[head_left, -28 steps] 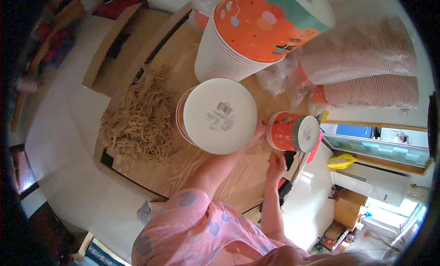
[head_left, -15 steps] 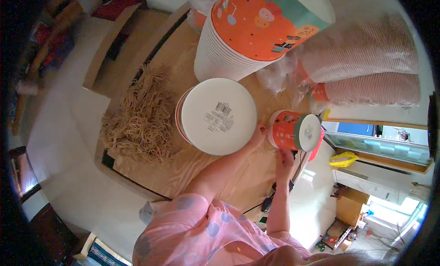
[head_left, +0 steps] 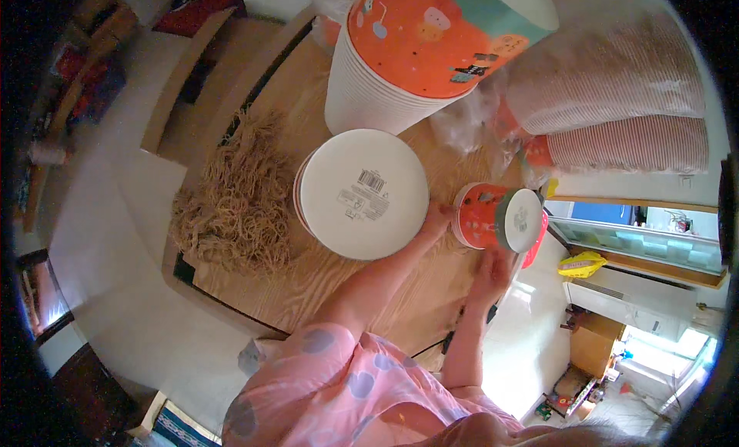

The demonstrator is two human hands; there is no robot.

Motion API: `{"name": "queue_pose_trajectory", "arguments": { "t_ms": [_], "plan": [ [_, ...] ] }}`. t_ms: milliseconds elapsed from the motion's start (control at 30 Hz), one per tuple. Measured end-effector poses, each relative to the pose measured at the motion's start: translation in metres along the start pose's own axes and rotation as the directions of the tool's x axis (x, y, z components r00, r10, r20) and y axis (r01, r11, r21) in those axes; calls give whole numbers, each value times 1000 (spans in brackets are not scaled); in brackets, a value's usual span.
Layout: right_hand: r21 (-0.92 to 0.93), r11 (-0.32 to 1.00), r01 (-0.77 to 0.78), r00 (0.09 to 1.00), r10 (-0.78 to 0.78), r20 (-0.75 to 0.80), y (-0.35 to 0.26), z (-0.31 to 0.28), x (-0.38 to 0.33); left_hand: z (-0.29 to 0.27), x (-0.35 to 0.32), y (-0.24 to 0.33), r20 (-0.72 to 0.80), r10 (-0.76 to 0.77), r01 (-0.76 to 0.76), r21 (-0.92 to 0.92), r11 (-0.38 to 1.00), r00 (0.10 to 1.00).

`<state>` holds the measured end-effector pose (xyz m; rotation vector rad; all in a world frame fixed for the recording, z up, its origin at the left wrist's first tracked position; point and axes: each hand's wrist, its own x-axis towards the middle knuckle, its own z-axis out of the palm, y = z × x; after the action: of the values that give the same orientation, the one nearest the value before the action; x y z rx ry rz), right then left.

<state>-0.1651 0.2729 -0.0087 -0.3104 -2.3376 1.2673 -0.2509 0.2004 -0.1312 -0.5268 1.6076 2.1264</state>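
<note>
A small orange paper tub with a green band stands bottom up at the right of the table. At its left, by the rim, is my left hand; its fingers are mostly hidden. My right hand is against the tub's near side, its fingers curled behind the tub and partly out of sight. Left of these, beside my left forearm, a large upturned paper bucket shows its white printed base. Behind it rises a tall nested stack of paper buckets, orange and green with cartoon figures.
A tangled heap of brown stringy strands lies on the left of the wooden table. Long plastic-wrapped stacks of paper tubs lie at the far right. A red object is partly hidden behind the small tub. A dark cable lies near the front.
My right hand has moved right and slightly up, closer against the small tub. My left hand stays by the rim. The rest shifts only slightly with the view.
</note>
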Motion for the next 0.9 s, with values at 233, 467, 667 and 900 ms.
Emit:
{"name": "queue_pose_trajectory", "arguments": {
  "t_ms": [233, 467, 667, 900],
  "plan": [
    [-503, 768, 396, 910, -256, 325, -20, -11, 57, -9, 7, 1, -36, 352, -307, 413, 857, 935],
    [-433, 800, 416, 897, -281, 341, -12, -15, 58, -30, 10, 20, 133, 286, -315, 423, 850, 949],
    [-418, 813, 405, 902, -280, 329, -9, -16, 59, -31, 5, 32, 244, 368, -436, 625, 647, 897],
    [-429, 794, 430, 889, -292, 352, -5, -16, 59, -30, 3, 37, 97, 313, -313, 551, 774, 945]
  ]
}}
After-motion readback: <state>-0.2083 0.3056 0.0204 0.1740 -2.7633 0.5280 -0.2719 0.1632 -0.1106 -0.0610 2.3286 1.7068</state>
